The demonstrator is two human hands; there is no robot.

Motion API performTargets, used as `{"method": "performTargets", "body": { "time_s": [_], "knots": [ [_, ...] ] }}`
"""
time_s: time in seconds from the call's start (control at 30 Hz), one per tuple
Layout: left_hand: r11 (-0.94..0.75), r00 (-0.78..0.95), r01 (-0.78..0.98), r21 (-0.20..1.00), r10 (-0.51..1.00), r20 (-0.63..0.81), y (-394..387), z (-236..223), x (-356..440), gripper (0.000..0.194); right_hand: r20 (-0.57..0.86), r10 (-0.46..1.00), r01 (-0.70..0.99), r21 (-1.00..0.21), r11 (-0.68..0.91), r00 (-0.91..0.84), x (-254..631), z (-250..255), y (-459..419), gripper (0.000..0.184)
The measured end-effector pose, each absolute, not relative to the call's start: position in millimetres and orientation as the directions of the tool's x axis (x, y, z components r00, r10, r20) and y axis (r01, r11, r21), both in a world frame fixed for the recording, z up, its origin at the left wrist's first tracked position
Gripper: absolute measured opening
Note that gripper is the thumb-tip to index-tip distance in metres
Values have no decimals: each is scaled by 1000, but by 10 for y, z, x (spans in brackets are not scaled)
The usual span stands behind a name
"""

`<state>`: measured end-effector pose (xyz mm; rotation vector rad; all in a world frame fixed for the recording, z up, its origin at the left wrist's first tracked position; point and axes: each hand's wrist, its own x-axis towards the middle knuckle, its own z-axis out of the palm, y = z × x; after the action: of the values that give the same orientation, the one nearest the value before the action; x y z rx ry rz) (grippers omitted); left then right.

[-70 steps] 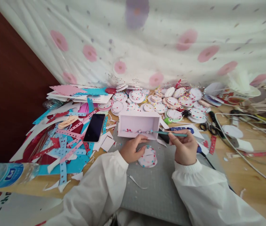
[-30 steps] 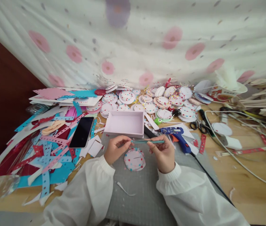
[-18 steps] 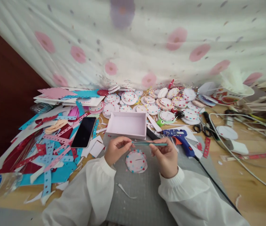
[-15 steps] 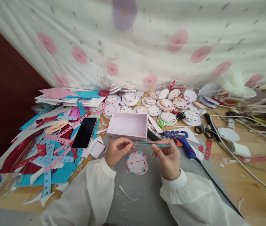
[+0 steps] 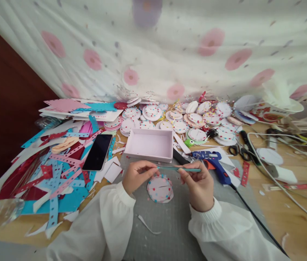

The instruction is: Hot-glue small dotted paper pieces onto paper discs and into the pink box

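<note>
Between both hands, level above the grey cutting mat (image 5: 175, 232), is a slim teal tool (image 5: 194, 169) that looks like tweezers. The fingers and thumb of my right hand (image 5: 198, 183) are closed on its right end. My left hand (image 5: 138, 177) pinches at the thin left tip; whatever small piece sits in that pinch is hidden by the fingertips. Just below them, a round white disc (image 5: 160, 188) edged with red and blue dots lies flat on the mat, with a slit-like dark line across its middle.
Behind my hands stands a shallow white box (image 5: 149, 158). A blue glue gun (image 5: 218, 168) lies to the right, near black scissors (image 5: 240, 152). On the left are a phone (image 5: 97, 152) and heaped paper strips (image 5: 57, 185). Many dotted discs (image 5: 152, 112) line the back.
My view has shifted slightly, moving the scene a little to the right. Both hands keep their pinch on the teal tool, which now looks turned slightly, showing more teal along its length.
</note>
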<state>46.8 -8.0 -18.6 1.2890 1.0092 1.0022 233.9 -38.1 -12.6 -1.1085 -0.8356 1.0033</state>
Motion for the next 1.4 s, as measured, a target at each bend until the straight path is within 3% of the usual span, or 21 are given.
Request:
{"method": "performTargets", "body": {
  "time_s": [0.3,0.43,0.53,0.63,0.73,0.9,1.0,1.1,1.27,1.33,1.4],
  "knots": [
    [-24,188,-5,1000,982,24,-100,-114,466,19,34,921,-255,-956,143,388,2396,-131,-346,29],
    [-204,52,130,970,979,198,-105,72,448,15,34,911,-269,-950,157,411,2419,-134,-315,31],
    [-394,48,410,822,910,412,19,227,413,14,41,909,-274,-947,168,415,2429,-136,-300,33],
    [-524,220,655,544,821,526,226,307,349,18,41,910,-298,-938,177,412,2427,-135,-295,32],
    [-530,386,774,347,828,405,375,334,256,23,40,909,-329,-925,191,415,2425,-125,-293,31],
    [-615,594,765,192,789,157,363,371,108,21,56,898,-350,-909,227,436,2446,-84,-296,30],
    [-626,622,778,59,780,76,309,372,75,20,82,893,-351,-900,257,443,2455,-55,-309,29],
    [-559,559,828,-33,821,117,297,328,57,20,128,887,-342,-891,300,444,2454,-41,-327,27],
    [-483,466,875,37,861,203,290,277,48,19,259,838,-231,-884,406,481,2440,-46,-379,21],
    [-480,421,867,136,850,317,194,337,115,20,366,790,-114,-873,475,491,2430,-42,-427,18],
    [-453,295,827,334,855,427,18,442,248,24,514,718,58,-830,555,470,2416,-23,-491,17]
  ]
}}
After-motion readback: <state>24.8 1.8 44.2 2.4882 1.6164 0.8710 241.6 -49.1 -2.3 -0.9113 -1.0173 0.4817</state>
